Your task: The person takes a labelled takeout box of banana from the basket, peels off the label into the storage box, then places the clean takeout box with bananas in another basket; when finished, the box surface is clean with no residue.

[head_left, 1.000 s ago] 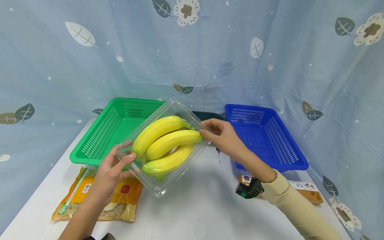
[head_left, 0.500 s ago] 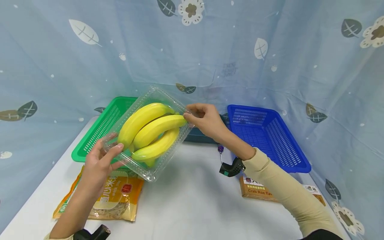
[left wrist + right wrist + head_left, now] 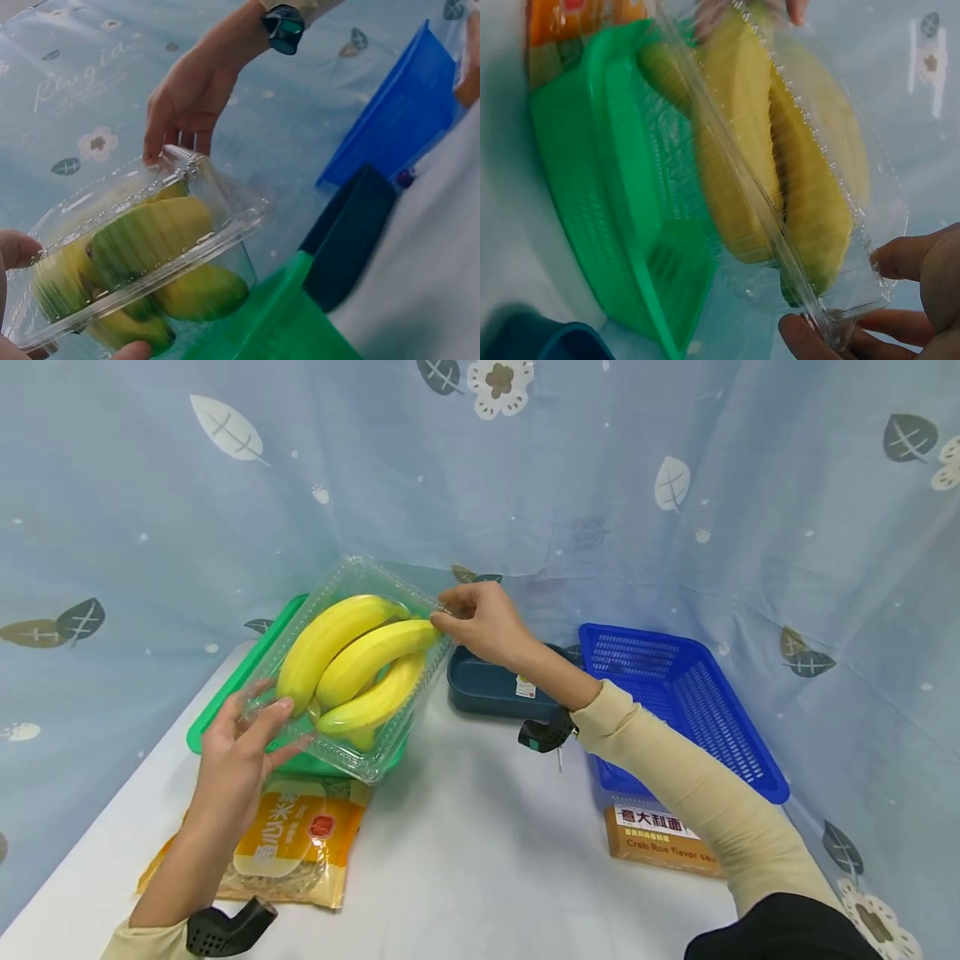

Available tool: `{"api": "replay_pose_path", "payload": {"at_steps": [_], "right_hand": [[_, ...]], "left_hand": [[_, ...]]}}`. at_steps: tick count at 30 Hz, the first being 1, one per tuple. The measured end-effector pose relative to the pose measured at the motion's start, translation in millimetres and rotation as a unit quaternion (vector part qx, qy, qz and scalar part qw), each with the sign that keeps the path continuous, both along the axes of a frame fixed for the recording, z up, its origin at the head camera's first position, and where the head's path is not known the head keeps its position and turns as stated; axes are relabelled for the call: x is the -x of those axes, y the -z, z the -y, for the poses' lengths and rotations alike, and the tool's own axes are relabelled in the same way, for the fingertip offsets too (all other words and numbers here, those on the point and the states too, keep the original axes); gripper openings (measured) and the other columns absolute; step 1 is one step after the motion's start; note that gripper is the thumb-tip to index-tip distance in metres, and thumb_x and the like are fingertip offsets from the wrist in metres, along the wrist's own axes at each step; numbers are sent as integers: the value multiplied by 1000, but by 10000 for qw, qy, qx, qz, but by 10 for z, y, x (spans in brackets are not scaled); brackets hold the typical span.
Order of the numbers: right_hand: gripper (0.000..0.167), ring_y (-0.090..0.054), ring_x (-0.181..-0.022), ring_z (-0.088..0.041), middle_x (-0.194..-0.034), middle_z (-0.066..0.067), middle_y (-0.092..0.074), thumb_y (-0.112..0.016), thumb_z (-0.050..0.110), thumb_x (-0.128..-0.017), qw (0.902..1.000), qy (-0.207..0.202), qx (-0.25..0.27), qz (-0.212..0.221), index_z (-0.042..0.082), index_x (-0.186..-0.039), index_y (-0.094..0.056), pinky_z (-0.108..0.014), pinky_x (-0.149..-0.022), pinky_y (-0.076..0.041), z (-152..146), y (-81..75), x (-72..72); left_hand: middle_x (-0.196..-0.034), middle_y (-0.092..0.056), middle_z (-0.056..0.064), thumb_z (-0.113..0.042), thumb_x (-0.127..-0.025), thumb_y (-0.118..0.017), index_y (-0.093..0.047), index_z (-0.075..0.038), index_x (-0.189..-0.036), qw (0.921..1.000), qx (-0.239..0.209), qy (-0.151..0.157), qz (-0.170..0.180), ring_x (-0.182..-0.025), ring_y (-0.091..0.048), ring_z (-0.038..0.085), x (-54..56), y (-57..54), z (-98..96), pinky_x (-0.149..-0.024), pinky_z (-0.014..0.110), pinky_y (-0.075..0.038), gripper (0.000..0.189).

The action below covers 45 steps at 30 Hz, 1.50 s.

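Several yellow bananas (image 3: 375, 664) lie inside a clear plastic clamshell box (image 3: 390, 752), held tilted in the air above the green basket (image 3: 258, 652). My left hand (image 3: 243, 735) grips the box's near left corner, thumb on top and fingers beneath. At the far right corner my right hand (image 3: 483, 622) pinches the rim between thumb and fingers, as the right wrist view also shows. The box hides much of the basket in the head view; in the right wrist view the green basket (image 3: 622, 180) stands below and beside it.
An orange food bag (image 3: 292, 843) lies in front of the green basket. A dark blue tray (image 3: 487, 689) stands at the back middle, with a blue basket (image 3: 705, 718) to its right. A brown box (image 3: 660, 843) lies before the blue basket. A patterned curtain (image 3: 600, 485) hangs behind.
Both hands have carried the box of bananas left and away from me, from beside the green basket to over it. The dark blue tray now shows more fully.
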State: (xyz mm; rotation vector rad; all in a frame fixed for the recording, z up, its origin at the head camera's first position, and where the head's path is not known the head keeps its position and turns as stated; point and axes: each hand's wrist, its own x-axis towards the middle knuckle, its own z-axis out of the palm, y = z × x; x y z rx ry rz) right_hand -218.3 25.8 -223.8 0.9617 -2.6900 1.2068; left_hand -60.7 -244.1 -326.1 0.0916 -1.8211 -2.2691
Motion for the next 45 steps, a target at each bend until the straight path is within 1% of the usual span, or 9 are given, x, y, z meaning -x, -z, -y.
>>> {"api": "replay_pose_path", "payload": {"at_steps": [9,21,25,29,33,38,39,41,45], "right_hand": [[37,-65,-109,-23,-127,-14,-66,-68,19,-98,9975,-191,-551,-387,0,-130,-66,-29,-90,-51,218,-42,255],[41,-62,-115,-22,-129,-14,-65,-66,25,-99,9963,-237,-821,76,1,-132,-64,-28,-88,-52,520,169,708],[42,-62,-115,-22,-128,-14,-65,-66,26,-99,9957,-263,-869,183,1,-132,-64,-28,-88,-52,609,253,859],[39,-63,-113,-22,-127,-13,-66,-65,27,-99,9950,-172,-935,308,1,-129,-66,-29,-86,-53,672,312,995],[33,-64,-106,-21,-120,-11,-69,-64,26,-100,9940,-4,-1030,361,3,-122,-71,-31,-84,-54,728,357,1054],[27,-64,-88,-17,-107,-9,-71,-61,26,-101,9902,116,-1381,150,4,-110,-75,-30,-76,-53,783,436,1093],[27,-64,-85,-16,-108,-9,-71,-61,25,-102,9885,137,-1505,53,4,-110,-74,-30,-76,-53,799,455,1097],[26,-52,-63,-12,-81,-6,-64,-58,23,-102,9845,177,-1741,-110,7,-86,-71,-25,-61,-46,834,497,1107],[44,-20,-49,-10,-58,1,-26,-55,19,-103,9776,350,-2060,-258,14,-62,-38,-24,-50,-24,910,572,1123]], "left_hand": [[-121,-42,11,-19,-99,-64,-30,-7,-152,9992,-303,-254,10,-107,-59,17,93,-21,83,-77,32,-57,64],[-120,-44,4,-27,-97,-68,-31,-12,-148,9956,-536,-428,633,-102,-57,14,313,58,212,-78,28,-58,65],[-122,-42,3,-32,-96,-68,-22,-10,-154,9936,-437,-417,957,-104,-54,15,414,54,267,-79,27,-57,77],[-159,-13,17,-38,-97,-64,11,-15,-160,9906,-300,-212,1318,-133,-40,31,533,25,309,-85,26,-55,100],[-161,28,8,-41,-99,-60,36,-19,-149,9863,-290,97,1621,-149,-8,40,607,-8,322,-94,28,-51,110],[-151,-15,15,-35,-102,-57,19,-14,-157,9790,-622,401,1901,-147,-11,46,696,-36,300,-101,36,-47,96],[-149,-16,15,-34,-103,-56,16,-13,-158,9768,-692,437,1981,-147,-9,47,714,-42,295,-102,36,-47,93],[-149,-15,15,-31,-103,-55,13,-15,-159,9714,-861,466,2162,-148,-8,45,748,-55,289,-103,36,-46,89],[-161,29,7,-29,-105,-50,24,-23,-155,9608,-1114,531,2481,-150,6,38,813,-81,284,-105,35,-44,89]]}}
